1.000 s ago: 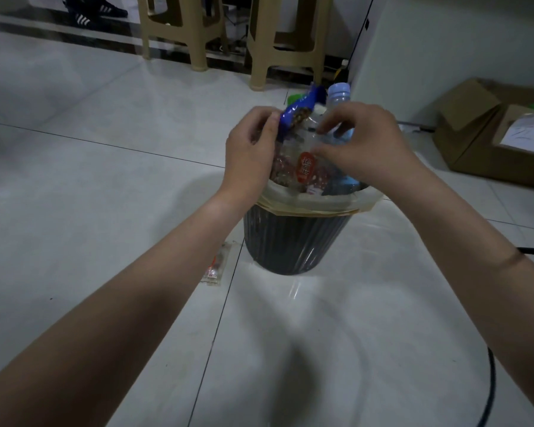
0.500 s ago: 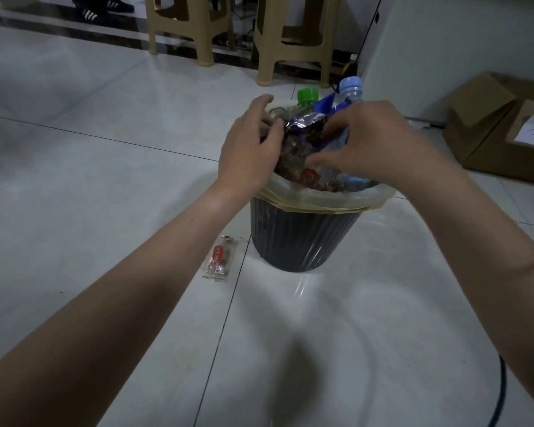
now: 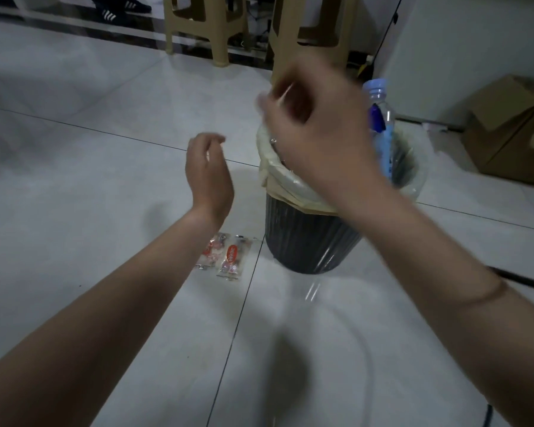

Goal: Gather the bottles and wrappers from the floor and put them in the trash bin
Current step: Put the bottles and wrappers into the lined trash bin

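Observation:
A dark ribbed trash bin (image 3: 305, 245) with a pale plastic liner (image 3: 267, 167) stands on the tiled floor. A clear bottle with a blue cap (image 3: 379, 115) sticks up out of it on the right side. Two small clear wrappers with orange marks (image 3: 211, 249) (image 3: 232, 257) lie side by side on the floor just left of the bin's base. My left hand (image 3: 208, 177) hovers left of the bin, fingers loosely curled and holding nothing. My right hand (image 3: 315, 127) is blurred above the bin's mouth, fingers loosely curled, with nothing seen in it; it hides most of the bin's contents.
Two beige plastic stools (image 3: 198, 29) (image 3: 309, 35) stand behind the bin. An open cardboard box (image 3: 512, 134) sits at the right by a white wall. A black cable (image 3: 521, 280) runs along the floor at the right. Shoes (image 3: 117, 7) are at the far left.
Both hands have let go of the wrappers they pressed into the bin. My left hand has drawn back to the left, my right hand has risen. A second wrapper now lies on the floor.

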